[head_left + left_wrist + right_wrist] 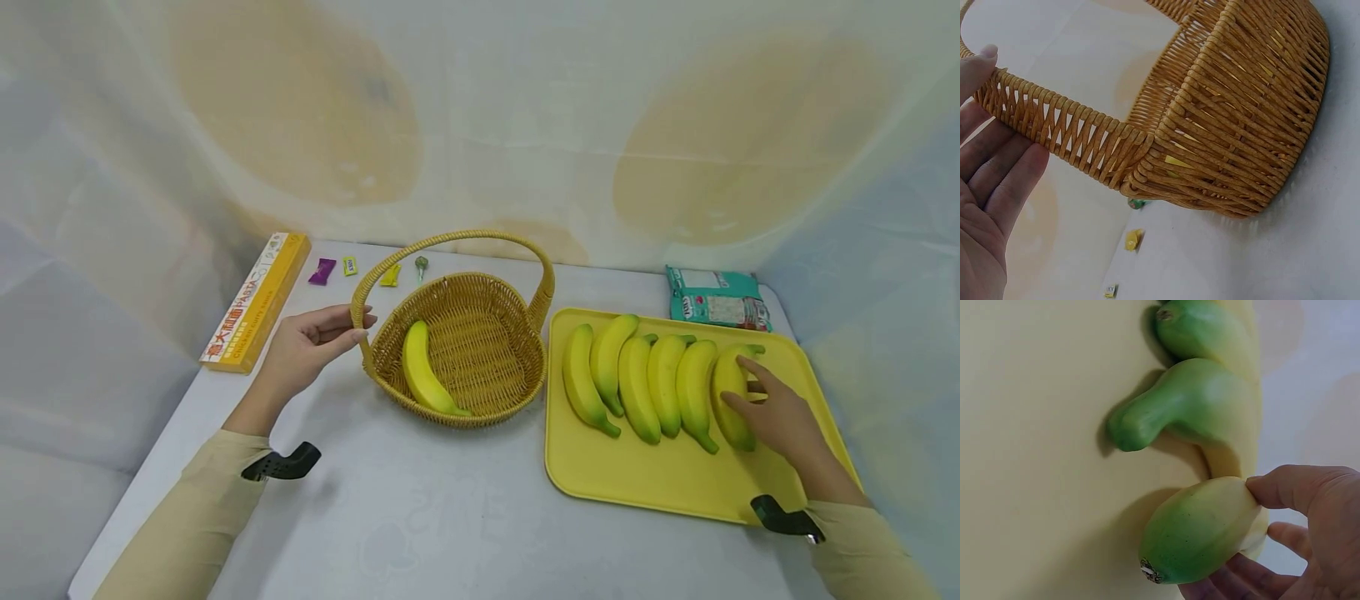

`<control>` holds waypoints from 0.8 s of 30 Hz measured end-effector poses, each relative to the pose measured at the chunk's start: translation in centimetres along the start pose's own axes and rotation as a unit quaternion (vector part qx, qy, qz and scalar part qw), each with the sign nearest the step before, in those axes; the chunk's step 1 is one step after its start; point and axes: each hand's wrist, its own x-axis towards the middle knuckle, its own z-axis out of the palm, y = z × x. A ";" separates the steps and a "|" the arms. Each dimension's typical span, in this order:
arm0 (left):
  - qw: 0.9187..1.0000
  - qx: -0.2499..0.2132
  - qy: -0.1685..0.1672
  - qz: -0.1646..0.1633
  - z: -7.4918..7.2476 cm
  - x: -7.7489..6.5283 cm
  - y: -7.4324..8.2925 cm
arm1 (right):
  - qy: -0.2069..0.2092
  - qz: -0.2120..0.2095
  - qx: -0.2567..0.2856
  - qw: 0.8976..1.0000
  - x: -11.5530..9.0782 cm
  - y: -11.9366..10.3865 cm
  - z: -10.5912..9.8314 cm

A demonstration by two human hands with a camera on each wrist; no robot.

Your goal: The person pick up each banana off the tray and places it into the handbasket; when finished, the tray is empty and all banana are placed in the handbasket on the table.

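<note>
My left hand (pixel 303 346) holds the handle (pixel 358 308) of a woven basket (pixel 457 421) between thumb and fingers. In the left wrist view the thumb lies on one side of the woven handle (pixel 1066 119) and the fingers on the other. One banana (pixel 423 371) lies inside the basket, along its left wall. At the right, my right hand (pixel 780 417) has its thumb and fingers around the rightmost banana (pixel 729 387), which rests on a yellow tray (pixel 637 479). The right wrist view shows this banana's green tip (pixel 1191 537) beside the thumb. Several other bananas (pixel 660 383) lie in a row to its left.
A pasta box (pixel 258 304) lies at the far left. Behind the basket are a purple candy (pixel 322 271), yellow candies (pixel 390 276) and a lollipop (pixel 422 264). A teal packet (pixel 716 298) lies behind the tray. Cloth walls (pixel 487 125) enclose the table's back and sides.
</note>
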 end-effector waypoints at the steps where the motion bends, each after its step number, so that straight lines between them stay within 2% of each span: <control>1: 1.000 -0.001 0.000 0.000 0.0 0.0 0.0 | 0.002 -0.004 0.002 1.000 -0.1 -0.2 -0.1; 7: 1.000 -0.003 -0.001 0.007 0.0 0.1 -0.1 | 0.000 -0.038 0.014 0.999 -0.8 -1.6 -0.8; 14: 1.000 -0.008 -0.002 0.009 0.0 0.0 -0.2 | -0.010 -0.099 0.019 0.995 -1.9 -4.1 -0.9; 24: 1.000 -0.007 0.001 0.005 0.0 0.0 0.0 | -0.034 -0.148 0.032 0.988 -3.2 -7.9 -0.9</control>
